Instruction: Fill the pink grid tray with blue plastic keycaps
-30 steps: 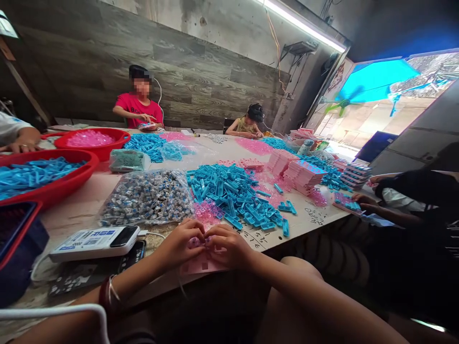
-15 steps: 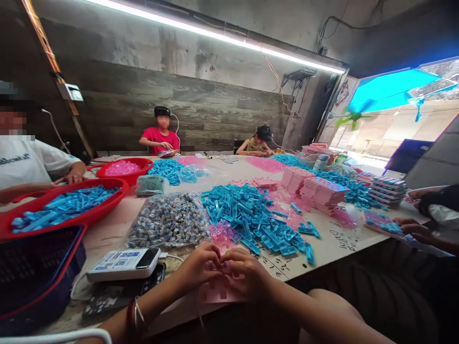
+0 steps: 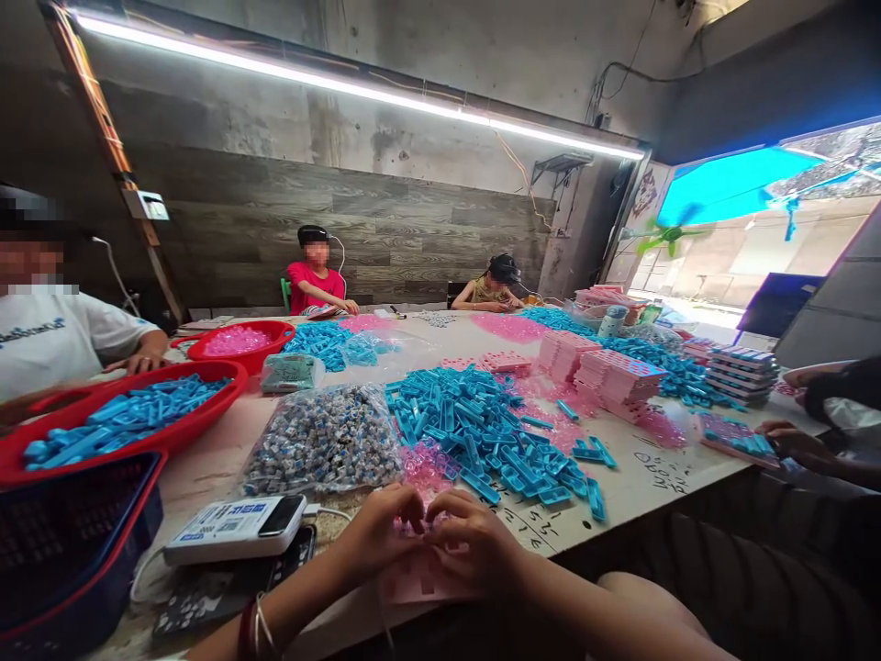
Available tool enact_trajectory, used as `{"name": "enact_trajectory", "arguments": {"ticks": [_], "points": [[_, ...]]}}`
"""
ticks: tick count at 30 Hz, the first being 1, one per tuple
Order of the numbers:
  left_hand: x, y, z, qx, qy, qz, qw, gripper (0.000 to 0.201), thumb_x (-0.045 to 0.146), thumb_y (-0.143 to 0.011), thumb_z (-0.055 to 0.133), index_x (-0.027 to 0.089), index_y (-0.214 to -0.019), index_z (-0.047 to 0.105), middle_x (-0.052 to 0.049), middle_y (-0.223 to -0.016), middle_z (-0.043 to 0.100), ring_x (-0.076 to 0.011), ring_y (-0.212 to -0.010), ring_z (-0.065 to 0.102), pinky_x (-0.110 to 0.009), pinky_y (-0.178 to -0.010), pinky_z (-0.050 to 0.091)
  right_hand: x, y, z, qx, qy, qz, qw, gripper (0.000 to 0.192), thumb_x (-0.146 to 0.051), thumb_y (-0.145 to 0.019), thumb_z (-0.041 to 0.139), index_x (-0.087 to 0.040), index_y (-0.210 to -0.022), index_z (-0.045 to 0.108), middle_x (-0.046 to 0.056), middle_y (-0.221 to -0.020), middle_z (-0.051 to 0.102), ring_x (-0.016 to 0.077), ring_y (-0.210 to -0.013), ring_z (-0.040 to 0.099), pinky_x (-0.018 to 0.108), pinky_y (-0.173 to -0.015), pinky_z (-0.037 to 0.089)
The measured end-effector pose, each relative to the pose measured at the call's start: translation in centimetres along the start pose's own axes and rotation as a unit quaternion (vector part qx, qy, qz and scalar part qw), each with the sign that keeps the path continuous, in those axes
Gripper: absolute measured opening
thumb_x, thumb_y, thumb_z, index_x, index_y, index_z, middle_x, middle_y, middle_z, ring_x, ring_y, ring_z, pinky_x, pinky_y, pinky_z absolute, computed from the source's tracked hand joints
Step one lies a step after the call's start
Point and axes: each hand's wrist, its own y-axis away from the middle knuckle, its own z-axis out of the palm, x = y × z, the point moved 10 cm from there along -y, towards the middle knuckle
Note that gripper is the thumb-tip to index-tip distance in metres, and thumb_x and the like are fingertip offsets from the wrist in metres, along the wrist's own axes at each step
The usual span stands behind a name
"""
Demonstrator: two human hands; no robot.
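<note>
At the near table edge, a pink plastic panel with square cut-outs lies under both hands. My left hand is closed at its left side, thumb and fingers bent inward. My right hand closes over its right side, with the fingertips almost meeting those of the left. Small clear pink pieces show between the fingers; whether any is pinched is hidden. Just beyond lie loose pink clear pieces and a heap of blue plastic bars.
A bag of small switch-like parts lies left, near a white device with a cable. A red basin of blue bars and a dark basket stand further left. Stacked pink panels are right. Co-workers sit around the table.
The view has tilted slightly upward, so the scene sits lower. Both hands stay at the pink panel with small finger shifts. The co-worker in red has moved an arm outward.
</note>
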Motion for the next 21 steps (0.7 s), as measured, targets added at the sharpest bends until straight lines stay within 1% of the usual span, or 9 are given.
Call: {"name": "enact_trajectory", "arguments": {"ticks": [4,8,12,16,21], "points": [[0.1,-0.1,0.3,-0.017,0.025,-0.013,0.999,0.020,0.032,-0.072,0.067,0.016,-0.072,0.054,0.001,-0.070,0.060,-0.0124,-0.064,0.053,-0.022,-0.057,0.037,0.4,0.1,0.2,0.001,-0.018,0.017,1.000,0.014,-0.009,-0.068,0.064,-0.021,-0.075,0.067,0.002,-0.088,0.064,0.0160,-0.079,0.057,0.030,-0.072,0.046],[-0.1,-0.2,0.9,-0.037,0.029,-0.007,0.999,0.018,0.030,-0.073,0.064,0.017,-0.074,0.052,0.002,-0.070,0.060,-0.0112,-0.063,0.052,-0.021,-0.057,0.037,0.9,0.2,0.6,-0.008,-0.042,0.034,0.999,0.013,-0.006,-0.066,0.063,-0.019,-0.069,0.064,0.003,-0.087,0.062,0.0151,-0.078,0.057,0.028,-0.071,0.046],[-0.3,-0.1,1.1,-0.037,-0.005,0.016,0.999,0.014,0.028,-0.075,0.062,0.018,-0.076,0.052,0.002,-0.071,0.058,-0.0105,-0.062,0.050,-0.021,-0.057,0.036,0.9,0.2,0.7,-0.023,-0.056,0.030,0.998,0.009,-0.010,-0.068,0.064,-0.017,-0.066,0.061,0.004,-0.089,0.061,0.0150,-0.079,0.057,0.029,-0.073,0.046],[-0.4,-0.1,1.2,-0.044,-0.035,0.016,0.998,0.011,0.023,-0.074,0.060,0.018,-0.078,0.051,0.003,-0.070,0.057,-0.0103,-0.062,0.050,-0.021,-0.057,0.036,1.1,0.2,0.8,-0.036,-0.066,0.024,0.997,0.009,-0.011,-0.071,0.064,-0.017,-0.067,0.059,0.005,-0.092,0.060,0.0153,-0.083,0.057,0.029,-0.075,0.046],[0.0,-0.2,1.4,-0.047,-0.048,0.022,0.998,0.010,0.020,-0.071,0.060,0.018,-0.077,0.051,0.003,-0.070,0.056,-0.0103,-0.061,0.049,-0.021,-0.055,0.035,1.1,0.2,0.8,-0.044,-0.078,0.022,0.996,0.010,-0.015,-0.074,0.065,-0.017,-0.066,0.059,0.006,-0.092,0.061,0.0153,-0.082,0.057,0.029,-0.075,0.047]]}}
